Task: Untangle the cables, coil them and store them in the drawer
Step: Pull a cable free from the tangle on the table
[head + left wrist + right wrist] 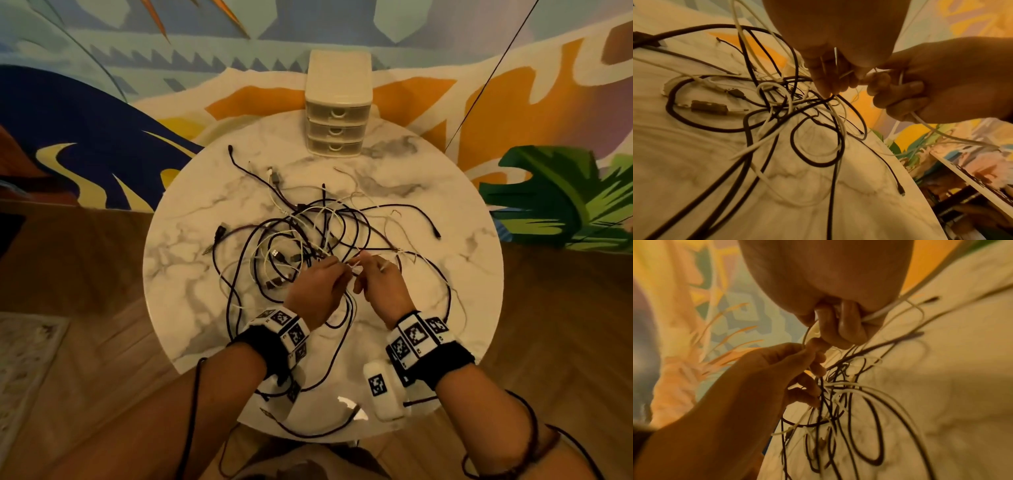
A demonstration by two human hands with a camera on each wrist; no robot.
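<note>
A tangle of black and white cables lies spread over the round marble table. Both hands meet at its near side. My left hand pinches thin white strands with curled fingers, just above the knot of cables. My right hand grips a white cable that runs through its curled fingers and trails off to the right. The white three-drawer unit stands at the table's far edge with all drawers closed.
A black cable hangs over the table's near edge. Loose plug ends lie left of the tangle. A colourful rug and wooden floor surround the table. Bare marble shows left and right of the cables.
</note>
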